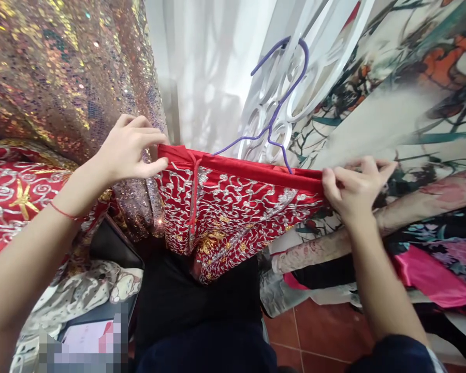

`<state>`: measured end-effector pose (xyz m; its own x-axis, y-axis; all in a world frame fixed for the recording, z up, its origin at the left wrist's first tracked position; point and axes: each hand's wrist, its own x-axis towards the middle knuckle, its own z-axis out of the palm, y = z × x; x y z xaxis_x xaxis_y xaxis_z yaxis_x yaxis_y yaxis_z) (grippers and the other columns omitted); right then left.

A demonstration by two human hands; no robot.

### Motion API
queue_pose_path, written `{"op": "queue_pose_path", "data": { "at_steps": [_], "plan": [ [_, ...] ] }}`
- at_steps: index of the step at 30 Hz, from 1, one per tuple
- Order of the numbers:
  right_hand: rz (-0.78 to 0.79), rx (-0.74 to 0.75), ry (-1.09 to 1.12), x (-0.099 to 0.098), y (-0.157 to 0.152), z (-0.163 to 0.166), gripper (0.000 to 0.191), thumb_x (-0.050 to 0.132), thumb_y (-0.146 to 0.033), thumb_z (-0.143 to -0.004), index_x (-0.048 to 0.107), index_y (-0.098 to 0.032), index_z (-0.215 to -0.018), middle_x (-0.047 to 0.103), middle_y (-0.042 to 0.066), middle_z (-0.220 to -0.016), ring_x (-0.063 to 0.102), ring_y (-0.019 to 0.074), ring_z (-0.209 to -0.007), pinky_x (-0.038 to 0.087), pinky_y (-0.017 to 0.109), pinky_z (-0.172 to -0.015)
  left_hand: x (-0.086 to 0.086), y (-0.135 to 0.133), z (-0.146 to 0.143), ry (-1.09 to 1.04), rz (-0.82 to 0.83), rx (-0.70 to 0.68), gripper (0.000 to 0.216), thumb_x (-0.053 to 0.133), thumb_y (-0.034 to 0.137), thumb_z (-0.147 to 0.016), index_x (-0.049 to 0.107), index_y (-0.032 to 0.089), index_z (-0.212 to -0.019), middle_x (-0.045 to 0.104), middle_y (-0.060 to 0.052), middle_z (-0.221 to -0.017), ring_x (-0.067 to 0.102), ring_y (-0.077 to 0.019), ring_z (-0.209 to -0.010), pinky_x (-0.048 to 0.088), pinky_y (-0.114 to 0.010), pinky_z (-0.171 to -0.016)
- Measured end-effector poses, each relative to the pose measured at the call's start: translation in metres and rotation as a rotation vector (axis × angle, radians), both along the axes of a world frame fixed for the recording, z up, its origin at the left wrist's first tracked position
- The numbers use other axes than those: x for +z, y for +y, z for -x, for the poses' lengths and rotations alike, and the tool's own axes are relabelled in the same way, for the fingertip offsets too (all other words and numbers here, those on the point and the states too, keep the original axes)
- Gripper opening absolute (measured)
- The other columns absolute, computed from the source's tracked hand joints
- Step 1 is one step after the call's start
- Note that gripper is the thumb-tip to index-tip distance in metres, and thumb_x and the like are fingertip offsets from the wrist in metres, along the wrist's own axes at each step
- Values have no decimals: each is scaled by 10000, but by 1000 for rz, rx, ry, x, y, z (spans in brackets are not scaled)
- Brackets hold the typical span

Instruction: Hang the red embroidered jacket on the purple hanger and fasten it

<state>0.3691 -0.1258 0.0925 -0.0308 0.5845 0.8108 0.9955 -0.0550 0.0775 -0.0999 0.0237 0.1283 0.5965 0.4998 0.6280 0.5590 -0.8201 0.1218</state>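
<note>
Both hands grip the top band of a red embroidered garment (233,207), held stretched and level in the air in front of the person. Left hand (130,147) pinches the left end of the band between thumb and fingers; right hand (353,189) pinches the right end, fingers folded over the edge. The garment hangs free below the band, above the person's dark lap and the red tiled floor (318,331); nothing carries it but the two hands.

A purple hanger (274,122) stands just behind the band, its hook upward against a white openwork screen (295,83). Whether the hanger already carries the band cannot be told; its lower bar is hidden by the cloth.

Judgement: the step calls for even tension across the band, so it stays straight and does not sag at the middle. The satin edge looks slippery, so a firm pinch close to each end is advisable. The red drawstring (194,191) hangs loose near the left end and could snag on the hanger.

Sequinned cloth (62,67) hangs at left; printed fabrics (411,103) lie at right.
</note>
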Motion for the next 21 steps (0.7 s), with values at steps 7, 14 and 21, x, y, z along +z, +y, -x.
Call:
{"op": "queue_pose_path", "data": {
  "at_steps": [7,14,21],
  "plan": [
    [-431,221,28,-33,-7,77,229,480,-329,-857,515,-231,-653,643,65,-738,557,216,-764,419,436,-797,-2,-43,-11,-79,-15,-54,234,665,470,-839,671,247,-769,686,-21,-867,595,-217,-928,442,-446,-1016],
    [155,618,626,-94,1,244,131,516,-282,-882,627,-229,-929,701,80,-914,649,204,-788,498,347,-737,-59,-63,-46,-439,106,100,398,723,450,-821,586,199,-1098,664,-76,-1059,638,-199,-950,525,-354,-890],
    [345,604,1184,-103,43,286,278,378,-334,-976,549,-230,-1168,734,40,-923,673,177,-663,507,319,-705,-101,-53,-64,-354,424,167,265,562,424,-929,604,194,-806,667,-12,-745,597,-152,-685,446,-277,-693]
  ]
}}
